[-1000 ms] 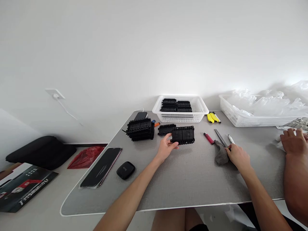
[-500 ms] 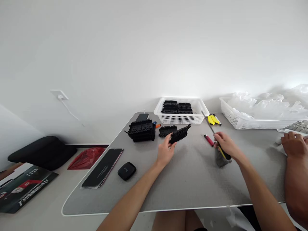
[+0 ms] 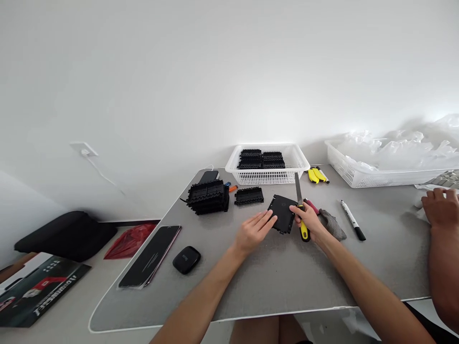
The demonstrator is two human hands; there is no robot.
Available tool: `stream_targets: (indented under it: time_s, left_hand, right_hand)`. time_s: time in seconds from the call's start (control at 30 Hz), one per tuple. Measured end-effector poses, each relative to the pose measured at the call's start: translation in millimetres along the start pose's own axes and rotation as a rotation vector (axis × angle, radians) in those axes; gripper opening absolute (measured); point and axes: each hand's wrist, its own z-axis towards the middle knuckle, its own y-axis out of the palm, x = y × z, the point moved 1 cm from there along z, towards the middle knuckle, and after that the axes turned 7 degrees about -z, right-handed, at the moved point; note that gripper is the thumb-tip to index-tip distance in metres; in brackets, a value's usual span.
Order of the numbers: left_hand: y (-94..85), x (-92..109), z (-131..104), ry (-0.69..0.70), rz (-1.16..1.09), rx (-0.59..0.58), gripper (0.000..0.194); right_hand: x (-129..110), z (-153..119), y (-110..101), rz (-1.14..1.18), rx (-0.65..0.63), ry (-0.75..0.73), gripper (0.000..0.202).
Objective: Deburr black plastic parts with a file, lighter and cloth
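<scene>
Head view, from where I'm standing: left hand (image 3: 251, 234) has its grip clamped on a black plate (image 3: 282, 215) over the worktop (image 3: 276, 286), right hand (image 3: 310, 221) is wrapped tight round a file (image 3: 299, 188), thumb at the plate's edge.

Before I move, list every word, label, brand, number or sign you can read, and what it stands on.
None can be quoted with certainty.
Printed box: large white lettering, too blurred to read.
Black case: small mark, too small.
Phone-like slab: pale lines, too small.
White marker: faint print, too small.
Black panel and yellow-handled tool: no text I can make out.
</scene>
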Motion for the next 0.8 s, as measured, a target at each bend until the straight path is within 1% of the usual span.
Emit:
stream_targets:
  time_s: [0.07,0.13,0.2,0.23,0.27,0.3,0.37,0.43,0.5,0.57,0.63,0.7,0.8]
  left_hand:
    - [1.4,0.3,0.7,0.003,0.036,-0.001,0.029]
    - [2.2,-1.3,1.8,-0.036,0.068,0.064,0.03]
    - [2.6,-3.8,3.5,-0.128,0.027,0.145,0.042]
    - [2.8,-5.0,4.5,-0.188,-0.031,0.167,0.05]
    - [3.3,-6.2,5.5,-0.25,-0.109,0.164,0.055]
    - [4.0,-7.0,6.5,-0.305,-0.199,0.136,0.057]
    - [5.5,-7.9,8.2,-0.38,-0.377,0.054,0.056]
    - [6.7,-7.6,9.2,-0.397,-0.539,-0.016,0.058]
    - [7.4,-6.4,9.6,-0.391,-0.686,-0.064,0.066]
    - [7.9,-4.3,9.5,-0.415,-0.79,-0.104,0.072]
    - [8.3,-1.8,9.5,-0.484,-0.806,-0.109,0.073]
    - [8.4,0.6,9.9,-0.551,-0.757,-0.055,0.068]
    - [8.5,3.4,10.7,-0.588,-0.712,0.019,0.06]
  right_hand:
    - [1.8,0.6,-1.5,0.04,0.001,-0.011,0.051]
    - [2.3,0.3,-1.3,0.071,-0.001,-0.024,0.053]
    - [1.5,-1.3,-0.1,0.087,-0.008,-0.035,0.054]
    - [0.9,-2.5,0.6,0.09,-0.009,-0.042,0.054]
    - [0.1,-3.9,1.3,0.089,-0.012,-0.047,0.054]
    - [-0.9,-5.3,1.9,0.086,-0.014,-0.051,0.053]
    - [-2.9,-7.8,2.5,0.076,-0.004,-0.06,0.053]
    - [-5.0,-9.7,2.2,0.07,0.019,-0.069,0.054]
    - [-6.9,-10.8,1.5,0.069,0.038,-0.087,0.055]
    - [-8.3,-11.6,1.2,0.053,0.053,-0.107,0.054]
    - [-9.0,-12.7,2.3,0.024,0.063,-0.125,0.052]
    - [-9.0,-14.0,4.8,0.004,0.062,-0.137,0.052]
    - [-7.9,-14.9,8.8,-0.003,0.053,-0.147,0.051]
